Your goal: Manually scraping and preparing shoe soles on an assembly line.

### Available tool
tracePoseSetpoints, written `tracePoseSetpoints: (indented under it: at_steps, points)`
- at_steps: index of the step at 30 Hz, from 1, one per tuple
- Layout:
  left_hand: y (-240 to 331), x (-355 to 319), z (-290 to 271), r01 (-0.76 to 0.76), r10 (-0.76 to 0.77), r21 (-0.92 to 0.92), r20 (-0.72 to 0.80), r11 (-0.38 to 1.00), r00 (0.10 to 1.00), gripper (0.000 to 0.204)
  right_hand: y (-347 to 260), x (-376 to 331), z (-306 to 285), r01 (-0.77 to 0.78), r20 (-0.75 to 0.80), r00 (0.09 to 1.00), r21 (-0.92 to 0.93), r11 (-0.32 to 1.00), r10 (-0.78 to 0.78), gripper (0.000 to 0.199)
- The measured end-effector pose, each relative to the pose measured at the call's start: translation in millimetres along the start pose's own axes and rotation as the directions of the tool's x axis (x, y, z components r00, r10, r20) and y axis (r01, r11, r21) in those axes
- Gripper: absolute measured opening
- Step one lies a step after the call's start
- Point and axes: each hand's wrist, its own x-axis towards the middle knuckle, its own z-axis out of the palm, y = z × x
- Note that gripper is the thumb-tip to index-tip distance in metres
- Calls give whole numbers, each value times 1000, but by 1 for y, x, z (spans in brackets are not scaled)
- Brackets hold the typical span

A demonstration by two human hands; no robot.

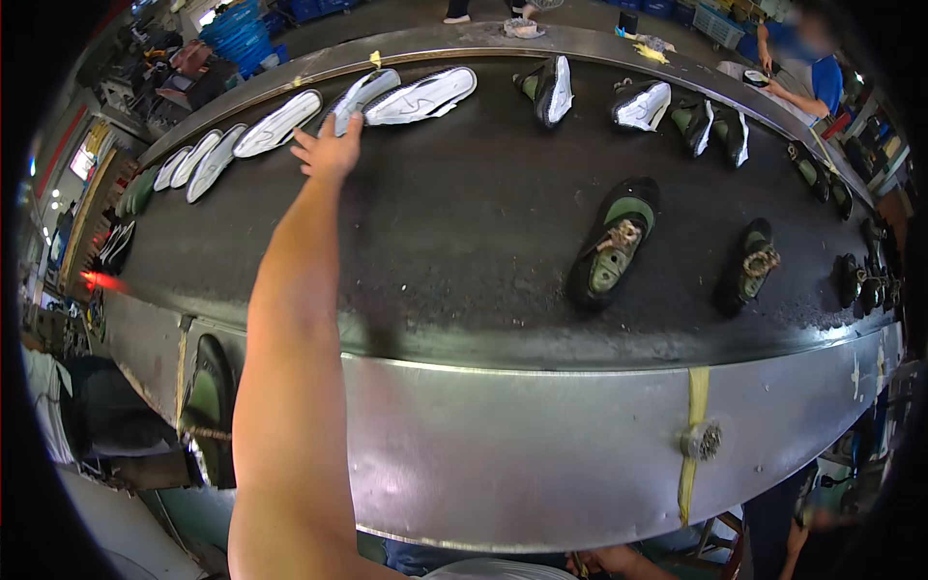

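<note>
Where the left arm (293, 358) ends, far across the dark belt (464, 222), the left hand (333, 153) is touching the near end of a pale-soled shoe (362, 94). That arm rises from the lower edge nearly straight, over the metal ledge (522, 440), its wrist angled slightly to the right. Some fingers spread apart to the left, while the fingertips nearest the shoe meet it; whether they are clamped on it, I cannot tell. The shoe lies along the belt's far side, between a white-soled shoe (280, 124) on its left and another white shoe (422, 97) close on its right. Low at the bottom edge is the right hand (621, 561) (mostly cut off, so its grip cannot be told). Nearer on the belt stands a green shoe (635, 215), well apart from both hands.
</note>
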Motion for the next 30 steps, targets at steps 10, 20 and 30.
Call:
tracePoseSetpoints:
  at_steps: [10, 20, 30]
  points:
    - [59, 59, 33, -264, 129, 252, 451, 931, 883, 98, -23, 37, -17, -60, 56, 997, -13, 998, 60, 48]
    - [28, -63, -44, -386, 229, 209, 527, 899, 819, 90, 13, 5, 11, 58, 146, 988, -72, 996, -47, 54]
    - [-70, -305, -335, -55, 98, -85, 675, 995, 731, 70, 63, -10, 56, 263, 118, 962, -145, 954, -248, 55]
